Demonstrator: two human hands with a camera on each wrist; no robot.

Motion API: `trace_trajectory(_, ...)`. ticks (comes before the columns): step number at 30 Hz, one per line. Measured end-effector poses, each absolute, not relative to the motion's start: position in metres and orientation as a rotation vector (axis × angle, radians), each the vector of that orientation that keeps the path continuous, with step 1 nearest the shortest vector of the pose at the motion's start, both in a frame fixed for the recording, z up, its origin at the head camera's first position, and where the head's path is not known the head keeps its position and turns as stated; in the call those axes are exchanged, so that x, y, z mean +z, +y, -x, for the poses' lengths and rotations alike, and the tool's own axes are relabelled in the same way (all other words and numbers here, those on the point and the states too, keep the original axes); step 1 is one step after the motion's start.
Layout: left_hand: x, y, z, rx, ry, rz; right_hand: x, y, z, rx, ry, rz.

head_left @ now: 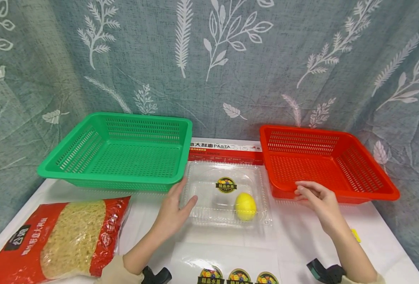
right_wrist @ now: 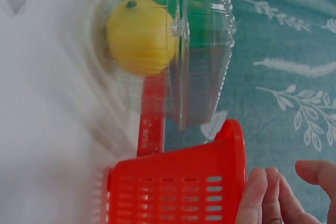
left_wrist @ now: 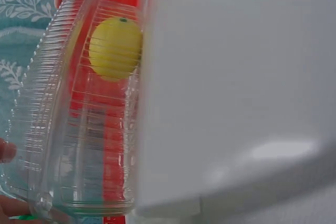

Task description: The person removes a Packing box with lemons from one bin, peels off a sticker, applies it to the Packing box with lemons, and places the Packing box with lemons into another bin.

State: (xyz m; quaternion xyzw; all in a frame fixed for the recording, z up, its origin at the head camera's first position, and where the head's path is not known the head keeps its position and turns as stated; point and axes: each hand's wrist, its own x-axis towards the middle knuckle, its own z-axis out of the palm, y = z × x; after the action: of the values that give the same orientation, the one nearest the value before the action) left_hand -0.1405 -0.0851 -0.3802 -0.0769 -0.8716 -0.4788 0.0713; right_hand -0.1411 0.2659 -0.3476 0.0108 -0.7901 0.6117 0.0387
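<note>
A clear plastic clamshell box [head_left: 203, 201] stands closed on the white table, with a yellow lemon [head_left: 245, 206] in its front right corner. On its lid is a round black fruit sticker [head_left: 226, 185]. My left hand [head_left: 173, 213] is at the box's left side, thumb and fingers spread around that edge; the left wrist view shows its fingertips [left_wrist: 8, 151] right at the box. Over the front rim of the red basket [head_left: 280, 186] hovers my right hand [head_left: 319, 203], its fingers loosely bent and nothing in them.
A green basket [head_left: 124, 183] stands at the back left. Between the baskets, behind the box, lies a red pasta package [head_left: 227, 156]. A bag of pasta [head_left: 72, 236] lies front left, and a sheet of fruit stickers [head_left: 227, 254] at the front. Patterned curtains [head_left: 209, 98] hang behind.
</note>
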Motion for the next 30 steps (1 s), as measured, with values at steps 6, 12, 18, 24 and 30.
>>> trace_trajectory(6,-0.384,-0.084,0.145,-1.481,-2.681,0.245,-0.375,0.293,0.148,1.878,-2.434,-0.015)
trace_trajectory(12,-0.384,-0.084,0.149,-1.534,-2.721,0.241,-0.436,0.344,0.173,1.909,-2.389,0.038)
trace_trajectory(18,-0.385,-0.084,0.154,-1.587,-2.730,0.233,-0.436,0.354,0.170,1.964,-2.336,0.076)
trace_trajectory(24,-0.387,-0.085,0.157,-1.652,-2.688,0.228,-0.423,0.353,0.163,1.997,-2.334,0.152)
trace_trajectory(30,-0.389,-0.085,0.159,-1.686,-2.679,0.229,-0.439,0.368,0.167,2.138,-2.183,0.192)
